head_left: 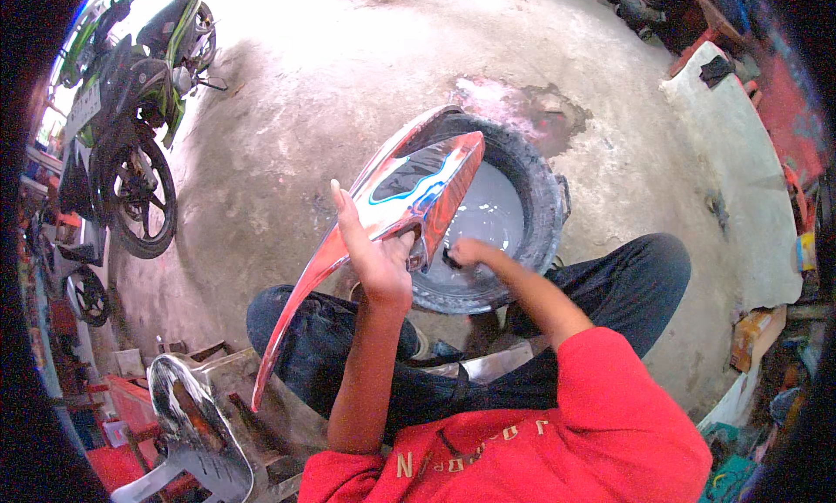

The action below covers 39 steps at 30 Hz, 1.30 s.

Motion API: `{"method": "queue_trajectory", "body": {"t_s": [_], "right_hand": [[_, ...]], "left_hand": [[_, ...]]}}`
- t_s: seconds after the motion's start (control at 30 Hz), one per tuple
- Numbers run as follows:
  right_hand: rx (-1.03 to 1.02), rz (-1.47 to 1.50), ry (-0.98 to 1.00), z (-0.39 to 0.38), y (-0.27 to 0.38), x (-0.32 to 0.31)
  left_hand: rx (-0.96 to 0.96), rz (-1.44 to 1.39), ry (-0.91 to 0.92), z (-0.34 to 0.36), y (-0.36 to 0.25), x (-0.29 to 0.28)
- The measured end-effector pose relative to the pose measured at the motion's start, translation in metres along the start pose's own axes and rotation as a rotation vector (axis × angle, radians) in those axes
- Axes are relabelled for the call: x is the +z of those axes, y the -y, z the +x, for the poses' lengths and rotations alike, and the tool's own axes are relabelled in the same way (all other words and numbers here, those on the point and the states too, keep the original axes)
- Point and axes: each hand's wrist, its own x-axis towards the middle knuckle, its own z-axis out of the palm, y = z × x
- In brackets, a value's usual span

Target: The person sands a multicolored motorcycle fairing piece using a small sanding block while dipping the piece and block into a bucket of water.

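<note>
My left hand is closed around a motorcycle fairing panel, its thumb sticking up. The panel is long and curved, with worn red, white and blue paint, sanded dark patches and a thin red tail reaching down toward my left knee. It is tilted over the left side of a round black tub. Greyish water stands in the tub. Over the water, just right of the panel's lower edge, my right hand is closed on something small and dark that I cannot make out.
A black and green motorcycle stands on the concrete floor at the far left. Beside my left leg is a scuffed plastic chair-like piece. To the right lies a long pale panel, with a cardboard box near its end. A wet stain lies beyond the tub.
</note>
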Motion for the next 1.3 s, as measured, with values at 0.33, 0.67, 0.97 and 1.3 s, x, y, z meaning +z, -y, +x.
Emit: {"method": "queue_trajectory", "body": {"t_s": [0.33,0.67,0.97,1.3], "right_hand": [[0.061,-0.347,-0.654,-0.145,0.042,-0.333],[-0.847,0.015,-0.772,-0.209,0.199,-0.231],[-0.607,-0.049,-0.94,-0.167,0.143,-0.222],[-0.42,0.014,-0.808,-0.177,0.151,-0.24]], "left_hand": [[-0.066,0.157,0.155,0.005,0.005,-0.008],[0.042,-0.007,0.076,-0.003,0.017,-0.007],[0.075,0.108,-0.291,-0.002,0.031,-0.013],[-0.027,0.055,-0.043,-0.008,0.026,-0.012]]}}
